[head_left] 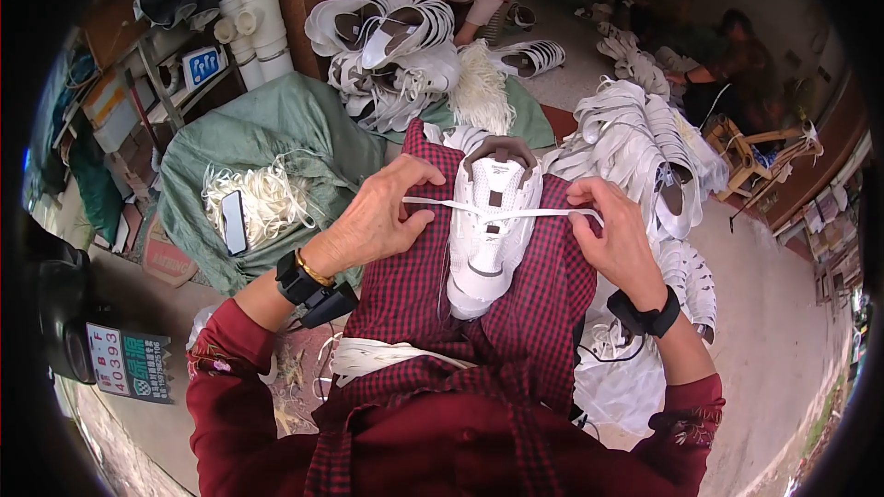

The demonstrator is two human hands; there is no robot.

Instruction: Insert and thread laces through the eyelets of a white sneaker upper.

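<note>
A white mesh sneaker with a brown collar rests on a red-and-black checked cloth apron, toe toward the near side, centred between the hands. The left hand and right hand each hold one side of a flat white lace, thumb and forefinger parted, drawn across the tongue. The lacing appears partly done: strands meet mid-shoe, but with no bow visible, fastening seems unfinished.
</note>
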